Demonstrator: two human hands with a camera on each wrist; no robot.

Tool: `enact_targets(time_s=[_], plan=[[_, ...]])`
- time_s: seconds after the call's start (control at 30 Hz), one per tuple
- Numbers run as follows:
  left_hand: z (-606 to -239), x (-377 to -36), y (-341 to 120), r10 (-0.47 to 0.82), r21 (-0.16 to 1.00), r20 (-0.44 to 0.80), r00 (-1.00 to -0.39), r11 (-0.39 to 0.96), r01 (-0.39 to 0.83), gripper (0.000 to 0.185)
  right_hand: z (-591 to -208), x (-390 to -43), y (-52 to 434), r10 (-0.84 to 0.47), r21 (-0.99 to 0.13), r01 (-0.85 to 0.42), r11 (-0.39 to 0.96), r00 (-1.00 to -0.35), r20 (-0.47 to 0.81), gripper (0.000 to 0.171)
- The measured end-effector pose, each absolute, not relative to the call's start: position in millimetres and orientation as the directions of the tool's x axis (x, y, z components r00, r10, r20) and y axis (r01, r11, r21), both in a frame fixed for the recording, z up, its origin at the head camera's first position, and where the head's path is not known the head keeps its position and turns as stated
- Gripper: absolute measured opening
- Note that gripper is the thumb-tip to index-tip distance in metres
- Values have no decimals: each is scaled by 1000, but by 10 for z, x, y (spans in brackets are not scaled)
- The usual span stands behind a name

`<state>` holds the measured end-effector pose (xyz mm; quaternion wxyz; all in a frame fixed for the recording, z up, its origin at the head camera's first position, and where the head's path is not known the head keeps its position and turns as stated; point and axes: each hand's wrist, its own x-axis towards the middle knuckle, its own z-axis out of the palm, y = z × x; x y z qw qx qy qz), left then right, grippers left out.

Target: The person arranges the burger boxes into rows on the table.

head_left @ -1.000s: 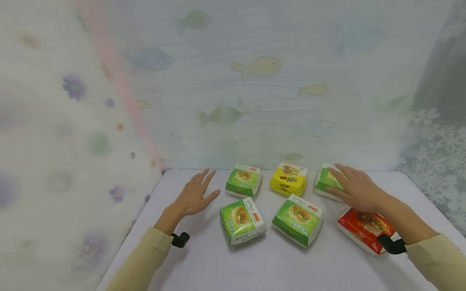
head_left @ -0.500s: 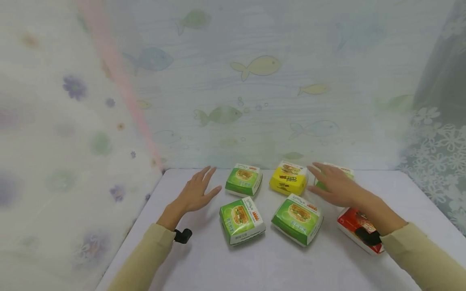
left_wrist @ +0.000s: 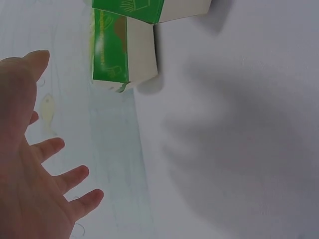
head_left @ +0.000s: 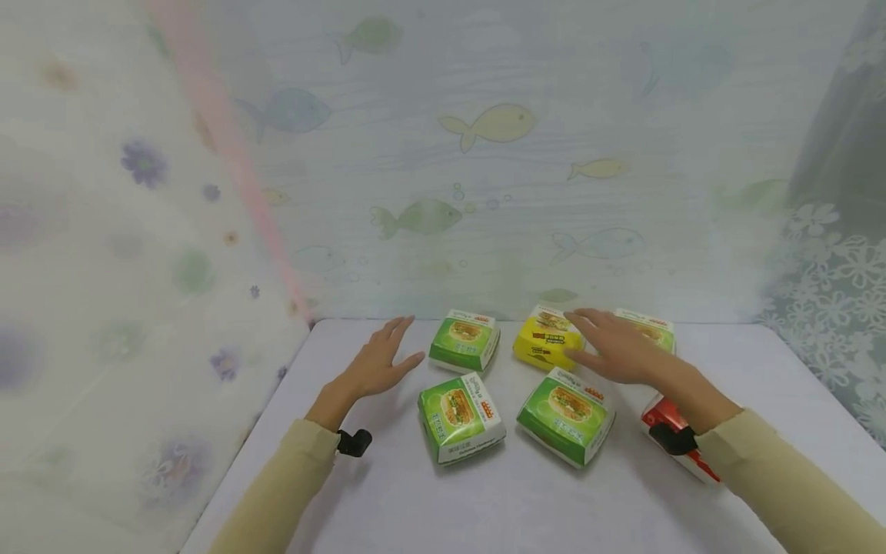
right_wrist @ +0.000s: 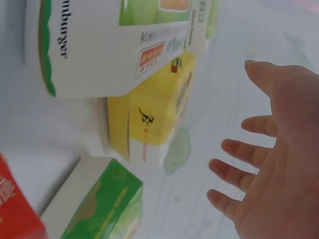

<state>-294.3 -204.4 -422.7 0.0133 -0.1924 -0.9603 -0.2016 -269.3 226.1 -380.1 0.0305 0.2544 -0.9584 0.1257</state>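
- Left hand: hovering over the left side of the bench, palm down, fingers straight and spread apart, thumb pointing toward the back-left green hamburger box; its shadow is falling on the white surface.
- Right hand: hovering above the back row, fingers extended and apart; thumb and forefinger tips are overlapping the yellow box in the head view, while the right wrist view is showing a gap between fingers and cartons.
- Back-left green hamburger box: lying flat near the far edge, just beside the left hand.
- Yellow hamburger box: standing in the middle of the back row, nearest the right fingertips.
- Back-right green hamburger box: sitting behind the right hand, partly hidden.
- Front-left green hamburger box: resting at an angle, its white end panel reading "Delicious Hamburger".
- Front-right green hamburger box: resting askew in front of the yellow one.
- Red box: lying beneath the right forearm, mostly covered.
- Beige sleeves: covering both forearms, a black wrist device projecting beside each cuff.
- Fish-print curtain: hanging behind the bench.
- Flower-print curtain: hanging at left, a pink strip bordering it.
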Motion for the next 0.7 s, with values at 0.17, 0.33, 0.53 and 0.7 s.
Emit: enact_targets(time_s=[0.17, 0.33, 0.53, 0.7], plan=[[-4267, -3020, -2035, 365, 447, 98, -926, 815, 368, 79, -3799, -2761, 2172, -482, -295, -490, 820, -870, 103, 68], [-4286, -3073, -2026, 360, 490, 78, -930, 798, 351, 78, -3801, -2817, 2087, -493, -337, -490, 804, -866, 84, 65], [-4297, -3129, -2011, 378, 519, 62, -924, 778, 354, 79, -3794, -2870, 1967, -511, -383, -496, 780, -857, 69, 63], [-4295, -3186, -1994, 390, 558, 82, -917, 744, 367, 78, -3804, -2954, 1864, -516, -386, -494, 779, -855, 53, 62]])
